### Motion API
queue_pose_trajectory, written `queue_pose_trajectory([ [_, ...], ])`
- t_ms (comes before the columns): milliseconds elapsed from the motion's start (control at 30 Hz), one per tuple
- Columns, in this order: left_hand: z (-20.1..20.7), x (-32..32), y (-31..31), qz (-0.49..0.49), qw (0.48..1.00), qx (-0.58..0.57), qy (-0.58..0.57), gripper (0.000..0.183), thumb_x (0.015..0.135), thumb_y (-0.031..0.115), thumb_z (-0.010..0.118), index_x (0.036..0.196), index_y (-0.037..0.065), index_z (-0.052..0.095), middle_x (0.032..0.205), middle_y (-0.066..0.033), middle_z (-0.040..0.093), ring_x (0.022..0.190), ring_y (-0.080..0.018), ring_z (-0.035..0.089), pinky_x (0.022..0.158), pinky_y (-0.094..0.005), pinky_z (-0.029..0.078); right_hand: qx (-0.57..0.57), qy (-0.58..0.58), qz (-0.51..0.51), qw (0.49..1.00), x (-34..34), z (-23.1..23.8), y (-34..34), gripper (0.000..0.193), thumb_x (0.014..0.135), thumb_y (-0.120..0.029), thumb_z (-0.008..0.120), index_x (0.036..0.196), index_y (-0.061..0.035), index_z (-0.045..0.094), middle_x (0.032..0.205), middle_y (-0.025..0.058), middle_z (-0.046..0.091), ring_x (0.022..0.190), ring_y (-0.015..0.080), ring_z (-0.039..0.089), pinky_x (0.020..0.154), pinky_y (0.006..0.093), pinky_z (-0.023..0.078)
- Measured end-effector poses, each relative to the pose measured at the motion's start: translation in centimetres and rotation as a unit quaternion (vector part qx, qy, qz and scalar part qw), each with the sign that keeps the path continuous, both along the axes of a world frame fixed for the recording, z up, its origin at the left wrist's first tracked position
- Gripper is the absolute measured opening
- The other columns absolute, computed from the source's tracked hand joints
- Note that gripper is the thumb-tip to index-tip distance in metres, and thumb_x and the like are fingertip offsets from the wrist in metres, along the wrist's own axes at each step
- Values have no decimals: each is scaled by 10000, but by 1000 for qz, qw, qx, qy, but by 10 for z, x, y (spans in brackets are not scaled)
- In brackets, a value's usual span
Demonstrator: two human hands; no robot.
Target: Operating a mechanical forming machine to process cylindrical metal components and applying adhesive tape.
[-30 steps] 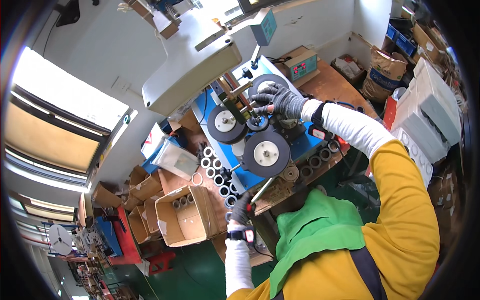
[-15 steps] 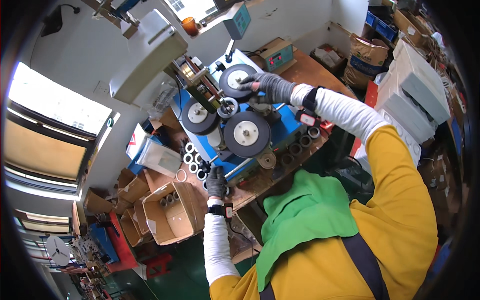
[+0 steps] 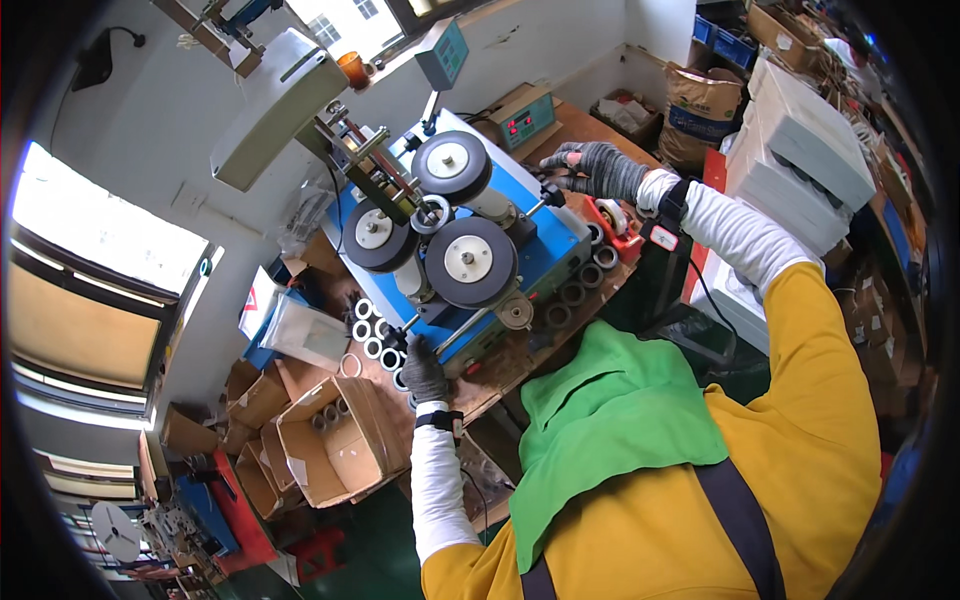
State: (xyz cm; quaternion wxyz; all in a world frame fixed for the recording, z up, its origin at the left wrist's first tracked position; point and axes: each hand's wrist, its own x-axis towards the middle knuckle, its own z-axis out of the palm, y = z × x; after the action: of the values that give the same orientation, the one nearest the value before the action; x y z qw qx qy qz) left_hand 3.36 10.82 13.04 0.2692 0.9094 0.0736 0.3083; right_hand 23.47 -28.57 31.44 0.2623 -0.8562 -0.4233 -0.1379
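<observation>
Crowded workbench (image 3: 505, 370): both hands gripping, left (image 3: 424, 368) a rod (image 3: 470, 328), right (image 3: 600, 168) a knob (image 3: 549, 190).

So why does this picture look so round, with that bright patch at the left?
Head view: a fisheye lens bends straight edges and leaves black corners; the window at left is blown out by daylight; the blue machine and both gloved hands, left hand and right hand, stay sharp.

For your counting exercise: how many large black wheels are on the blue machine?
3: one wheel top, one left, one lower middle of the machine. None seems hidden.
</observation>
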Motion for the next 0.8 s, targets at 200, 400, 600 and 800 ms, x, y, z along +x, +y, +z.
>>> queue_pose_trajectory([
  [200, 15, 1, -3, 45, 997, 14, 56, 207, 793, 98, 514, 997, 115, 542, 699, -126, 599, 598, -304, 581, 534, -380, 449, -10, -14, 15, 1000, -7, 22, 15, 235, 787, -141, 585, 1011, -73, 570, 868, 94, 584, 791, 268, 589, 685, 311, 485],
  [400, 66, -17, -21, -46, 997, -54, 37, 311, 847, 120, 461, 1128, -13, 443, 1006, -182, 538, 871, -256, 546, 793, -324, 422, 115, -24, 75, 990, 7, 104, 66, 244, 792, -237, 583, 965, -66, 585, 871, 134, 592, 809, 255, 586, 705, 312, 464],
  [600, 91, -51, -3, 55, 989, -126, 56, 343, 800, 151, 528, 1101, -8, 487, 950, -141, 536, 888, -250, 529, 779, -345, 422, 382, 122, 142, 905, 9, 205, 137, 261, 821, -276, 552, 927, -48, 619, 798, 80, 618, 764, 157, 581, 712, 277, 458],
  [800, 102, -74, 3, 74, 986, -145, 34, 329, 809, 125, 539, 1087, -37, 475, 1004, -155, 535, 886, -233, 539, 796, -326, 427, 371, 60, 159, 913, 6, 230, 173, 209, 745, -206, 612, 863, -35, 632, 851, 117, 590, 812, 204, 572, 738, 320, 447],
])
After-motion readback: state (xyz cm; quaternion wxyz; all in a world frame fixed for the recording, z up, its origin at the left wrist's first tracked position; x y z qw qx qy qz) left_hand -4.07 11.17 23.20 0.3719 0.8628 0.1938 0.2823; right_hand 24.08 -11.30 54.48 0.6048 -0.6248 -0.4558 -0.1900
